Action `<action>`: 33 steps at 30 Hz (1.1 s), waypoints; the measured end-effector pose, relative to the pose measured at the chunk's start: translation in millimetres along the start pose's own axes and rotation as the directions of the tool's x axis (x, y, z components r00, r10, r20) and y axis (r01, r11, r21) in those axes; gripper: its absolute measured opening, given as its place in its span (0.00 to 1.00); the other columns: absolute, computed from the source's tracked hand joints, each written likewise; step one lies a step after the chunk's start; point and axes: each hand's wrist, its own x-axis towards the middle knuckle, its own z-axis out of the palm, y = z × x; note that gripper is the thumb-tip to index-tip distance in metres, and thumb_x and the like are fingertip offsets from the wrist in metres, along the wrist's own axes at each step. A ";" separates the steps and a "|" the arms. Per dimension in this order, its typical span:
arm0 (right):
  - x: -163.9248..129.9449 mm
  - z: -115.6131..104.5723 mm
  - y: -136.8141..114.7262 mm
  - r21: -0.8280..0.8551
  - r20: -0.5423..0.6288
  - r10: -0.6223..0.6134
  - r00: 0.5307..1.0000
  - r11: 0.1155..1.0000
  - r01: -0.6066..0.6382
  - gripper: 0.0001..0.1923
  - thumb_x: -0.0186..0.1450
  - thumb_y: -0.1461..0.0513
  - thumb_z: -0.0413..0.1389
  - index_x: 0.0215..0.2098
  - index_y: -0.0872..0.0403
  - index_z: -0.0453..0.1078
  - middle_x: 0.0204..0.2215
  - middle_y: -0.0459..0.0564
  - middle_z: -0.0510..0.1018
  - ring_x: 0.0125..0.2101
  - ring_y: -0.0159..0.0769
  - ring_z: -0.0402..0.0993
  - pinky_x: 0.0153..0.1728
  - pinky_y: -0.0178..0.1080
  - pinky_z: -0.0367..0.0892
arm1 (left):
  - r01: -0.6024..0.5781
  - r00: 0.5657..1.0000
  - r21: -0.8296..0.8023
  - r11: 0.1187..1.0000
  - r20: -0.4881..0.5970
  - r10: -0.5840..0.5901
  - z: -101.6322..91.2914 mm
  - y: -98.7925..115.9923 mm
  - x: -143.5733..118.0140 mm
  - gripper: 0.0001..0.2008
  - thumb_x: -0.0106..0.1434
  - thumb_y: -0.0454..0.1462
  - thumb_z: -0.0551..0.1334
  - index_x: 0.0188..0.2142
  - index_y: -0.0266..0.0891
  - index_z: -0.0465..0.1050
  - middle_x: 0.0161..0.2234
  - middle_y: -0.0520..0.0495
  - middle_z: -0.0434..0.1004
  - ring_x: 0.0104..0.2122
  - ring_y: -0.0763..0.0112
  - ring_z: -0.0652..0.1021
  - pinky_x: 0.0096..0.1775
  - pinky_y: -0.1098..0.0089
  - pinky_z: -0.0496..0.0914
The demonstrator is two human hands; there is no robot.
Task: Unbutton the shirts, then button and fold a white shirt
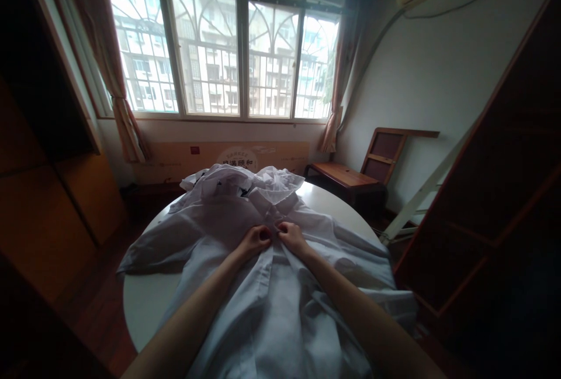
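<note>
A white shirt (236, 215) lies spread over a round white table (144, 303), its collar at the far side and its lower part toward me. My left hand (256, 240) pinches the front placket a little below the collar. Close beside it, on the right, my right hand (290, 235) grips the other edge of the same opening with curled fingers. Any button between the fingertips is too small to make out. Past the collar sits a crumpled heap of pale cloth (228, 177), with small dark spots in it.
A long cardboard box (175, 159) stands under the barred window (210, 51). Right of the table are a low wooden bench (346, 174), a wooden frame (381, 151) and a large dark panel (491, 203) leaning inward. Cabinets (83, 203) line the left.
</note>
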 end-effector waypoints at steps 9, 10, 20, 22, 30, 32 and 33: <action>0.6 0.2 0.7 0.131 -0.053 0.004 0.999 0.991 0.003 0.08 0.50 0.68 0.49 0.27 0.57 0.69 0.25 0.46 0.74 0.28 0.32 0.69 0.30 0.31 0.61 | 0.026 1.000 -0.057 0.998 0.008 -0.025 0.8 0.4 -0.1 0.02 0.48 0.30 0.60 0.24 0.31 0.69 0.23 0.50 0.71 0.25 0.74 0.69 0.29 0.75 0.63; 0.5 0.6 1.0 0.128 -0.052 -0.004 0.999 0.992 0.011 0.08 0.50 0.68 0.50 0.27 0.57 0.69 0.25 0.46 0.74 0.28 0.32 0.68 0.30 0.31 0.60 | 0.025 1.000 -0.060 0.998 0.011 -0.024 0.6 0.7 -0.4 0.02 0.48 0.30 0.60 0.24 0.31 0.69 0.23 0.50 0.71 0.25 0.74 0.69 0.29 0.75 0.63; -4.2 4.4 0.4 -0.131 0.013 -0.051 0.999 0.990 0.052 0.07 0.56 0.63 0.52 0.31 0.57 0.68 0.31 0.52 0.76 0.32 0.36 0.70 0.31 0.34 0.59 | 0.013 1.000 -0.065 0.998 0.025 -0.011 -0.9 0.6 -1.7 0.03 0.49 0.30 0.59 0.25 0.32 0.70 0.24 0.50 0.71 0.26 0.74 0.70 0.30 0.74 0.64; -3.9 4.4 0.6 -0.128 0.018 -0.053 0.998 0.990 0.055 0.06 0.56 0.63 0.52 0.31 0.57 0.68 0.32 0.52 0.75 0.32 0.36 0.70 0.32 0.34 0.59 | 0.016 1.000 -0.068 0.998 0.023 -0.015 -0.8 0.3 -1.4 0.03 0.49 0.29 0.59 0.26 0.32 0.70 0.24 0.50 0.72 0.26 0.74 0.70 0.30 0.74 0.64; -0.7 7.1 5.7 -0.051 -0.055 -0.082 0.995 0.996 0.079 0.03 0.53 0.66 0.54 0.28 0.57 0.66 0.29 0.48 0.74 0.30 0.33 0.67 0.32 0.32 0.60 | 0.009 1.000 -0.051 0.999 0.029 -0.008 -1.3 1.9 -1.6 0.04 0.48 0.28 0.59 0.26 0.32 0.70 0.24 0.49 0.72 0.26 0.74 0.70 0.29 0.75 0.63; -0.3 8.1 6.4 -0.042 -0.050 -0.084 0.995 0.996 0.082 0.03 0.53 0.67 0.53 0.28 0.57 0.66 0.28 0.48 0.73 0.29 0.32 0.67 0.31 0.32 0.60 | 0.010 1.000 -0.052 0.999 0.026 -0.008 -1.1 1.6 -1.6 0.03 0.48 0.29 0.59 0.26 0.32 0.70 0.25 0.49 0.72 0.26 0.74 0.70 0.30 0.75 0.63; -0.2 8.4 6.5 -0.039 -0.048 -0.085 0.995 0.996 0.084 0.04 0.53 0.67 0.53 0.28 0.57 0.66 0.28 0.48 0.73 0.29 0.32 0.67 0.31 0.32 0.60 | 0.010 1.000 -0.053 0.999 0.027 -0.008 -1.0 1.4 -1.5 0.03 0.48 0.29 0.59 0.26 0.32 0.70 0.25 0.49 0.72 0.26 0.74 0.70 0.30 0.75 0.63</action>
